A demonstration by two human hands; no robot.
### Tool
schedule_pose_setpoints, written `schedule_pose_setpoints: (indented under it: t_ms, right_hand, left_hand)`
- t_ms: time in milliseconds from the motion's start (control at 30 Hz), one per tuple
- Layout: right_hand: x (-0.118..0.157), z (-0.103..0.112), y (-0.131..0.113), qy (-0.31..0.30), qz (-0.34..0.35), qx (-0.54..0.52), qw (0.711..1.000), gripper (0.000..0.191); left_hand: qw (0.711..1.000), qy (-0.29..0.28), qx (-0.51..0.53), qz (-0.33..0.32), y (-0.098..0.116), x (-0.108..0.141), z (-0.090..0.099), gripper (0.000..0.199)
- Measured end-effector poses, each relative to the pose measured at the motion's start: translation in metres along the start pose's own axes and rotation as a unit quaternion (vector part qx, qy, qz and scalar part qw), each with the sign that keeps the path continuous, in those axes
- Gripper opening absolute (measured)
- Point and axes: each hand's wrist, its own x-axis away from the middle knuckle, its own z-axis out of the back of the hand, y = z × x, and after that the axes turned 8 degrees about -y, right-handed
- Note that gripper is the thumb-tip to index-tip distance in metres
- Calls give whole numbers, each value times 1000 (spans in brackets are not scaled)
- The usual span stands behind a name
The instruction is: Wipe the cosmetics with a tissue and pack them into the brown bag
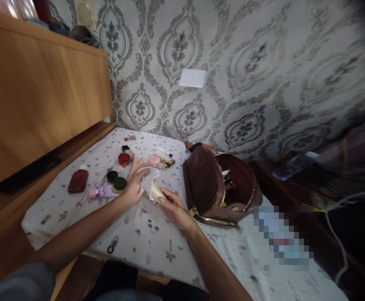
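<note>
Cream tube [156,192], held over the bed [144,234]: right hand [174,207] grips its lower end, long axis slanting up-left toward the left hand [136,184], which presses a white cloth [149,177] closed around the upper end. Brown bag [216,188] open just right.

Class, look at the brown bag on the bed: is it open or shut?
Open. The brown bag gapes at the top, showing small items inside its dark interior.

Glossy brown leather bag [207,184] on printed cloth sheet [144,234].
</note>
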Motion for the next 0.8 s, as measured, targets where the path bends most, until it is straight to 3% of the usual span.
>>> schedule_pose_setpoints:
  t_ms: [133, 200, 367, 467, 600, 700, 800]
  right_hand:
    - [-7, -4, 5, 45, 17, -111, 993, 39]
    - [-10, -5, 7, 63, 32, -146, 987, 39]
    - [-13, -3, 13, 90, 52, -201, 974, 40]
    - [-16, 0, 18, 116, 56, -242, 962, 37]
    - [-20, 7, 25, 155, 74, -297, 939, 39]
    - [-20, 18, 28, 133, 99, -329, 930, 42]
    - [-18, 29, 28, 85, 90, -358, 925, 27]
  left_hand:
    - [991, 100, -70, -47, -15, 2, -2, 40]
    - [979, 113, -160, -54, -19, 7, -3, 41]
    - [925, 19, -364, -104, -30, 15, -3, 49]
    - [868, -26, -468, -167, -37, 14, -1, 53]
    - [792, -98, -567, -204, -41, 17, -2, 52]
    - [750, -151, -598, -238, -40, 22, -4, 50]
    - [721, -201, -598, -286, -40, 25, -4, 48]
